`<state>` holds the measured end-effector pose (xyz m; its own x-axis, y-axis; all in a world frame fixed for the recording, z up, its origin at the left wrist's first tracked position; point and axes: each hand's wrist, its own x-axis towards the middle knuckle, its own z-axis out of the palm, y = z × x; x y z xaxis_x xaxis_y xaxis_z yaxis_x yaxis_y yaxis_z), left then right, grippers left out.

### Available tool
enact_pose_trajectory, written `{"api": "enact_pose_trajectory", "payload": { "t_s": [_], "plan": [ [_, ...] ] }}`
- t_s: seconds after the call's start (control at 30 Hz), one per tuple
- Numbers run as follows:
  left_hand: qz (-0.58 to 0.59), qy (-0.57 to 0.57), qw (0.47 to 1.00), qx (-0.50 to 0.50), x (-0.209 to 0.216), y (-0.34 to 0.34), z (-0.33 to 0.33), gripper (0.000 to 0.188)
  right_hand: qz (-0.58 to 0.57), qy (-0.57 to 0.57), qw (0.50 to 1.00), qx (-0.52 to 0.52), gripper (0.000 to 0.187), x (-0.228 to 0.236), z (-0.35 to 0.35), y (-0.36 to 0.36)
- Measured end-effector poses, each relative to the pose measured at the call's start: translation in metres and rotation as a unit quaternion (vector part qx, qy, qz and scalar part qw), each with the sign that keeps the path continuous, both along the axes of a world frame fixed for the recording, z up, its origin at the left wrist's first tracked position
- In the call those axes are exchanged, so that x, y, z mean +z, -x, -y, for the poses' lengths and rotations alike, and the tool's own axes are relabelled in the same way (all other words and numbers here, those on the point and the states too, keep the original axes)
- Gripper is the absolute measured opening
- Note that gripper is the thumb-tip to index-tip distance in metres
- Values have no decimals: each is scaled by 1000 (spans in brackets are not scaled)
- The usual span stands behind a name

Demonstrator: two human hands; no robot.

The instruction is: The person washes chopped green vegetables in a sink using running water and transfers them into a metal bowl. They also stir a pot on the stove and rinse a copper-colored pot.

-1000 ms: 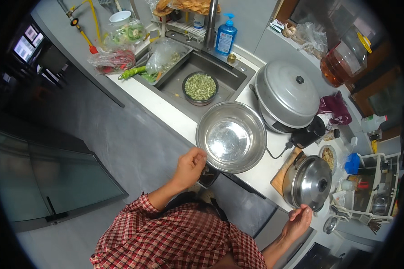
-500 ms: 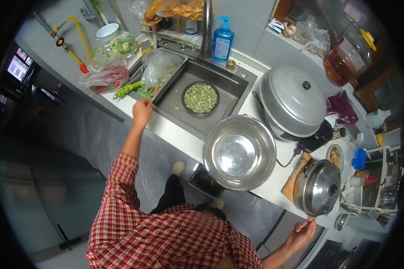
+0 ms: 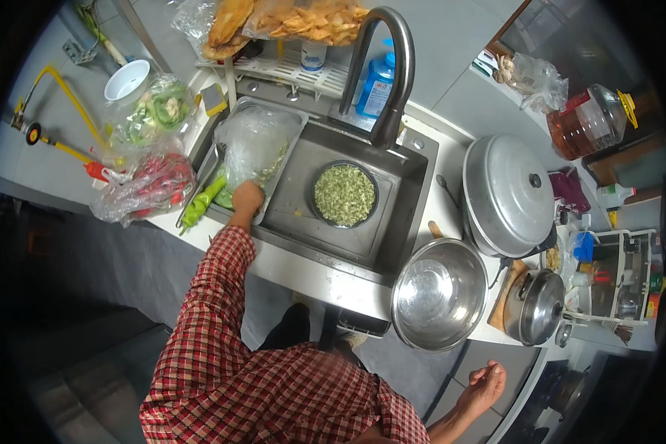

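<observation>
My left hand (image 3: 248, 201) is closed at the near end of a metal tray (image 3: 275, 176) set over the sink's left side. Its fingertips are hidden, so what they grip cannot be made out. A clear plastic bag (image 3: 253, 140) lies in the tray just beyond the hand, and long green peppers (image 3: 204, 200) lie beside it at the left. My right hand (image 3: 487, 385) hangs in the air in front of the counter, fingers curled, with nothing visible in it. A round dark dish of chopped pale-green food (image 3: 344, 194) sits in the sink (image 3: 288, 226).
A steel bowl (image 3: 440, 296) overhangs the counter's front edge. Right of it stand a large lidded pot (image 3: 507, 189) and a smaller lidded pot (image 3: 540, 307). The faucet (image 3: 403, 81) arches over the sink's back. Bagged red vegetables (image 3: 152, 181) lie at the left.
My left hand has moved forward from the counter's front edge to the tray. My right hand has moved away from the small lidded pot. The head view has shifted.
</observation>
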<state>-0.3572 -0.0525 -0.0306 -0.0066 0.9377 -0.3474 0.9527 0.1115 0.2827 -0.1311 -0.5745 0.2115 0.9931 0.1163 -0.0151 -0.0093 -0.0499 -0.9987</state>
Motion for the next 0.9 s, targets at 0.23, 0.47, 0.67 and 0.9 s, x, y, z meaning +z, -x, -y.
{"api": "enact_pose_trajectory", "payload": {
  "t_s": [0.23,0.47,0.67,0.9],
  "plan": [
    [10,-10,1000,6,9,-5,-6,31,-11,11,1000,-1,21,-5,-19,22],
    [379,97,909,143,-15,21,-23,32,-17,-5,1000,17,21,-21,-34,28],
    [201,-67,976,49,27,21,9,39,-26,-7,998,63,21,-31,-42,27],
    [184,-140,972,43,63,29,29,36,-41,-6,996,82,22,-38,-51,31]
  ]
}}
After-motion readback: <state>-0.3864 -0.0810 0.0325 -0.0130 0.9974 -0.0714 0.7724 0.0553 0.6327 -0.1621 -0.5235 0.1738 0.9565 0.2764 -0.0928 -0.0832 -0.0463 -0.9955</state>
